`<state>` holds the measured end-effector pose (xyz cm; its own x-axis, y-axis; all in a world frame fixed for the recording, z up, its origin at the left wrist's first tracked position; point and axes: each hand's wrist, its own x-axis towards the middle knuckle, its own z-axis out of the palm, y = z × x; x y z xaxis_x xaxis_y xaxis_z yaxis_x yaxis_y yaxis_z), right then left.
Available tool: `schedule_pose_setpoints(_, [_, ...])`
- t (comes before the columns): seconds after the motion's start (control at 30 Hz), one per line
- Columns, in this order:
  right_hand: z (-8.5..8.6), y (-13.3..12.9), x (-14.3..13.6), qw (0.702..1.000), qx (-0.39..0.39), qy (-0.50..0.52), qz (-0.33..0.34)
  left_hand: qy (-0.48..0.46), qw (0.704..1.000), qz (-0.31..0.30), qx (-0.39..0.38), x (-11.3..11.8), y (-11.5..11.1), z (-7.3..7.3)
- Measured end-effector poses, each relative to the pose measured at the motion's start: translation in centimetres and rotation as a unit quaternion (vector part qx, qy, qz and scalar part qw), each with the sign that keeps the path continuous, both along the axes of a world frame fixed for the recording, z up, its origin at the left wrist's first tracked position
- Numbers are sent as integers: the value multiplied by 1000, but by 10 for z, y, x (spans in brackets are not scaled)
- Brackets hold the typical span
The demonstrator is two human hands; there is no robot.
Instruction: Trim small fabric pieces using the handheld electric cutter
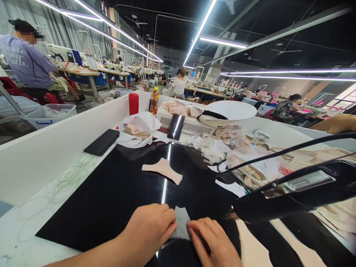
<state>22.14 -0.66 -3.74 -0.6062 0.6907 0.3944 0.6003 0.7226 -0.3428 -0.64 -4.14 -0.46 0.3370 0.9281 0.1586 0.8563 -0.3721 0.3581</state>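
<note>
A small grey fabric piece (181, 222) lies on the glossy black sheet (119, 196) near the front edge of the view. My left hand (151, 228) has its fingers curled together at the piece's left edge. At the right edge, my right hand (213, 237) pinches or presses the fabric with bent fingers. Beyond both hands, a beige curved fabric piece (162, 170) rests flat on the black sheet. More beige pieces (253, 246) lie to the right of my right hand.
A black machine arm (294, 193) with cables reaches in from the right. Behind the sheet are a phone (175, 127), a plastic bag (139, 129), a bottle (154, 101) and a red container (134, 104). Green loops (69, 174) lie left. Other people sit farther away.
</note>
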Motion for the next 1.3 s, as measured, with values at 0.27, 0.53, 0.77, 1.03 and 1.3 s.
schedule_pose_setpoints(0.27, [4,-3,0,999,-48,4,-11,11,1000,-4,8,0,-2,-1])
schedule_pose_setpoints(0.53, [2,-2,-2,998,-58,12,-16,-20,999,1,51,-4,-2,-5])
schedule_pose_setpoints(0.77, [-3,-1,-2,999,-46,16,-10,-46,984,-71,154,-1,0,-1])
schedule_pose_setpoints(1.03, [-8,0,-1,1000,-26,16,1,-37,970,-105,217,4,0,-11])
schedule_pose_setpoints(1.3, [-8,1,0,1000,-8,8,7,-2,972,-111,209,3,0,-13])
